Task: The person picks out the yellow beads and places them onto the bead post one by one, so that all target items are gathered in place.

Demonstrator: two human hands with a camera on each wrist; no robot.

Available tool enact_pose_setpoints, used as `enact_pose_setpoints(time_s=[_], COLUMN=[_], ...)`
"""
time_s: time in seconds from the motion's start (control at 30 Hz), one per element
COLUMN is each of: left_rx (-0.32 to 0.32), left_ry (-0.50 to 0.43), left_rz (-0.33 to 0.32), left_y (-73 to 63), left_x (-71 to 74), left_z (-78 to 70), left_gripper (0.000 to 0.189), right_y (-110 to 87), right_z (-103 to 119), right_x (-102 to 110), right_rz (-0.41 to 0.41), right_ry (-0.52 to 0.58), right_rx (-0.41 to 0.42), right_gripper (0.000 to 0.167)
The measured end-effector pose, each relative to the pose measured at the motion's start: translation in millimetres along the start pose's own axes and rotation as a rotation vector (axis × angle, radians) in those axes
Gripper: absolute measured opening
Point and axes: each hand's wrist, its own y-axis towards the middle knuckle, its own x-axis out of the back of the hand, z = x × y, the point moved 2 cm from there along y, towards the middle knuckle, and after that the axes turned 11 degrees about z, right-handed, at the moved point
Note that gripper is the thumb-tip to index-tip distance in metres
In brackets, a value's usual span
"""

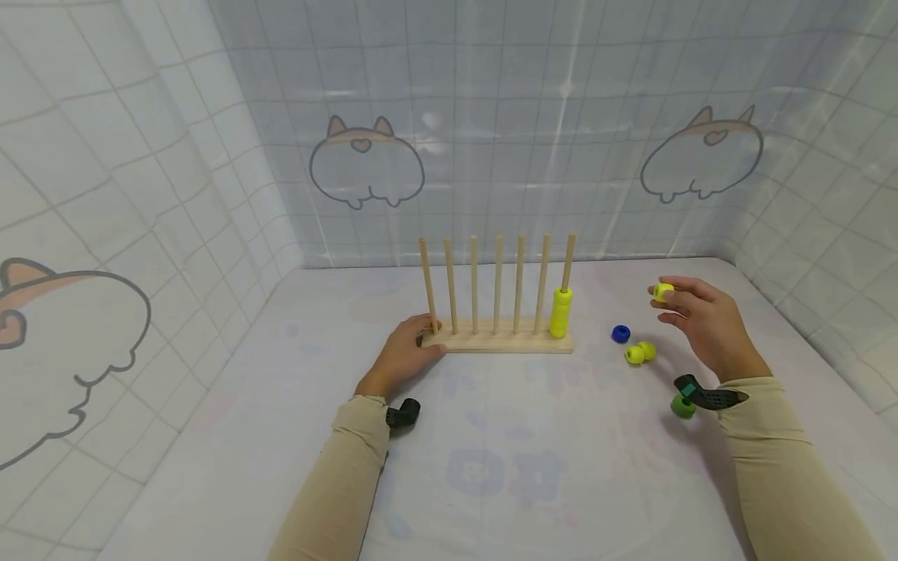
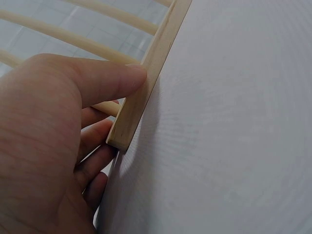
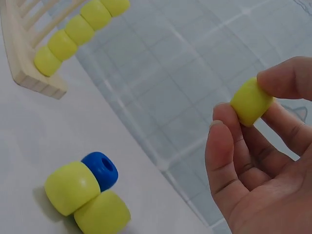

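Note:
A wooden peg rack (image 1: 505, 343) with several upright pegs stands on the table. Its rightmost peg carries a stack of yellow beads (image 1: 559, 313), seen close in the right wrist view. My left hand (image 1: 407, 348) grips the rack's left end, the thumb (image 2: 117, 80) on the front edge of the base and the other fingers behind it. Raised above the table to the right of the rack, my right hand (image 1: 708, 323) pinches a yellow bead (image 3: 252, 101) between thumb and fingers.
Below my right hand, two loose yellow beads (image 3: 73, 187) lie against each other beside a blue bead (image 3: 101, 170). A green bead (image 1: 683, 406) sits nearer, under the right wrist strap (image 1: 708, 393). Tile-patterned sheets (image 1: 491, 156) rise behind the table and along both sides.

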Motion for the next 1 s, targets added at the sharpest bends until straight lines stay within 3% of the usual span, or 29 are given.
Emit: enact_pose_setpoints(time_s=[0.6,1.0], left_rx=[0.007,0.003], left_ry=[0.021,-0.001], left_rz=[0.007,0.000], left_y=[0.4,1.0], left_x=[4.6,1.6], left_z=[-0.8,0.3], left_gripper=[0.041,0.041], right_y=[13.1,34.0], right_z=[9.9,26.9], right_x=[-25.2,-41.4], right_rz=[0.050,0.049], right_ry=[0.008,-0.018], right_rx=[0.051,0.067], right_gripper=[0.030,0.044])
